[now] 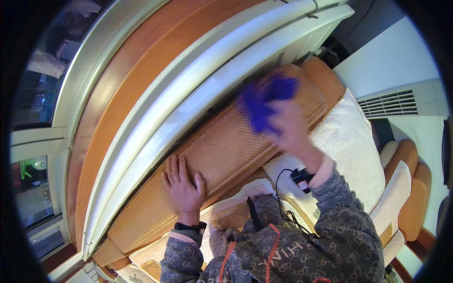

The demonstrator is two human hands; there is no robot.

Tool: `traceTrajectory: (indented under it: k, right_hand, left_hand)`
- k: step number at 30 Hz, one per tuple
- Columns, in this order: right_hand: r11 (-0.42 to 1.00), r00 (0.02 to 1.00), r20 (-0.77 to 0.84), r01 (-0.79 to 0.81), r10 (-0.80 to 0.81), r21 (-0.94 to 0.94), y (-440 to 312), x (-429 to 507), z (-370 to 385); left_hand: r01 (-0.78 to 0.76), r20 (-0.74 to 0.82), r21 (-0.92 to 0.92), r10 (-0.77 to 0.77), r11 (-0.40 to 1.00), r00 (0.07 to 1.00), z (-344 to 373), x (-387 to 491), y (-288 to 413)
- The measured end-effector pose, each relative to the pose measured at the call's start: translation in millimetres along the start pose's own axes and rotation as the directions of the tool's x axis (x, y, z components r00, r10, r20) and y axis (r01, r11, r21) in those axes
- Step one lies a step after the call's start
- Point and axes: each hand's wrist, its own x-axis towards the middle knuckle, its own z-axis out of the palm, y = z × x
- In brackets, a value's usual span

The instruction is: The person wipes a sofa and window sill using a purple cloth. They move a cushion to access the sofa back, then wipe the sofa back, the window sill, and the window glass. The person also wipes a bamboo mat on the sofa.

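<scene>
My left hand lies palm down with its fingers spread on the tan textured backrest of a sofa. Farther along the same backrest, my right hand holds a blue cloth against or just over the surface; both are blurred, so contact is hard to judge. The cloth partly hides the fingers. A small black device with a cable sits at my right wrist.
White pipes and a white radiator top run behind the backrest, below a brown wooden sill and window. A white cover drapes the seat. Another tan seat and a vent grille are at the right.
</scene>
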Motion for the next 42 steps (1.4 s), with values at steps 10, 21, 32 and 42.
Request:
traceTrajectory:
  k: [10, 21, 32, 42]
  right_hand:
    - [0.946, 0.91, -0.347, -0.292, 0.228, -0.143, 84, 126, -44]
    - [0.862, 0.995, 0.046, 0.098, -0.087, -0.498, -49, 132, 49]
    - [0.916, 0.866, 0.322, 0.401, -0.382, 0.008, -324, 127, 202]
    - [0.484, 0.703, -0.117, 0.591, -0.702, 0.645, -506, 88, 211]
  left_hand:
    - [0.004, -0.089, -0.101, -0.013, 0.995, 0.996, -1, -1, 0]
    - [-0.064, -0.139, -0.215, 0.034, 0.975, 0.99, 0, -15, -16]
    - [0.389, -0.275, -0.063, -0.391, 0.919, 0.878, -24, -144, -268]
    - [0.57, -0.318, -0.08, -0.563, 0.818, 0.763, -6, -171, -306]
